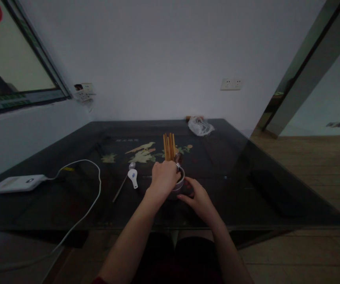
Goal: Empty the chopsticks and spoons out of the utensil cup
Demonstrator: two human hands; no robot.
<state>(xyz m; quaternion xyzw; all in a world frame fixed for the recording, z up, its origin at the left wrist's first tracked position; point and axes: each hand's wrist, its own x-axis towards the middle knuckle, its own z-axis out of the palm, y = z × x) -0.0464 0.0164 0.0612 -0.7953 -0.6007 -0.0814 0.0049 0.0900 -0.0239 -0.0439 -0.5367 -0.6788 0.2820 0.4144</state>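
- The cup (179, 186) is standing at the near middle of the table (217, 157).
- The left hand (164, 176) is covering its left side — cannot tell its fingers' grip.
- The right hand (198, 198) is spreading thumb and fingers, right.
- Chopsticks (169, 146) are showing farther.
- A white spoon (132, 174) is lying left.

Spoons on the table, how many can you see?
2: a white spoon left of the left hand, and a metal spoon partly hidden by the white one. The shiny thing by the cup might be another; too dim to tell.
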